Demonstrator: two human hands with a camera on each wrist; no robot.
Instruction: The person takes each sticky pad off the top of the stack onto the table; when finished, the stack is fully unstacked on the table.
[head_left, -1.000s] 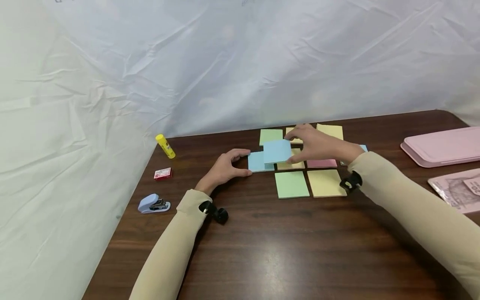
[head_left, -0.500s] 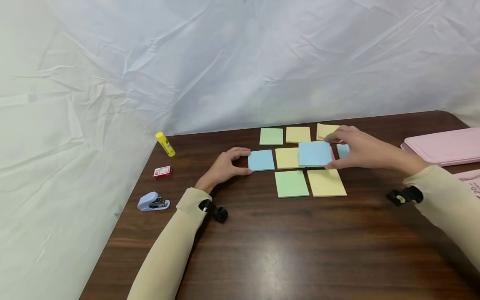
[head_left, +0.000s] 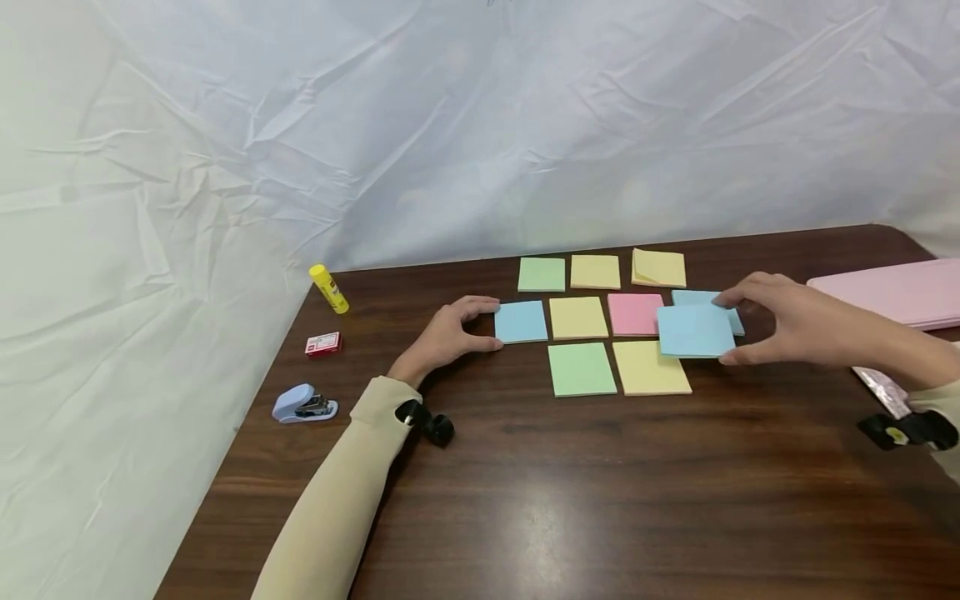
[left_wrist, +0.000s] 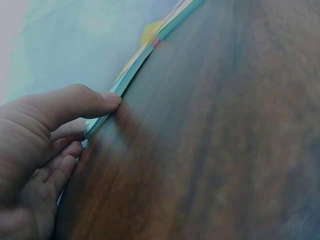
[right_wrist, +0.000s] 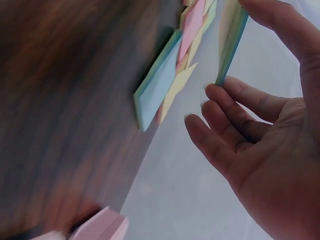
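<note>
A: Where's the square light-blue sticky-note pad [head_left: 695, 331]?

B: Pinched in the right hand [head_left: 795, 327], above another blue pad [head_left: 701, 298]. The left hand [head_left: 448, 336] touches the leftmost blue pad [head_left: 521, 322], fingers relaxed.

A: Nearby?

B: A pink plastic tray [head_left: 892, 293], cut off.

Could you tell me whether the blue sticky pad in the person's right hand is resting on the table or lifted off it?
Lifted: the right hand pinches the blue pad by its edges, and the right wrist view shows it held clear above the pads lying on the table.

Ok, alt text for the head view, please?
The right hand holds a light blue square sticky-note pad above a grid of pastel pads on a dark wooden table; the left hand touches another blue pad.
</note>
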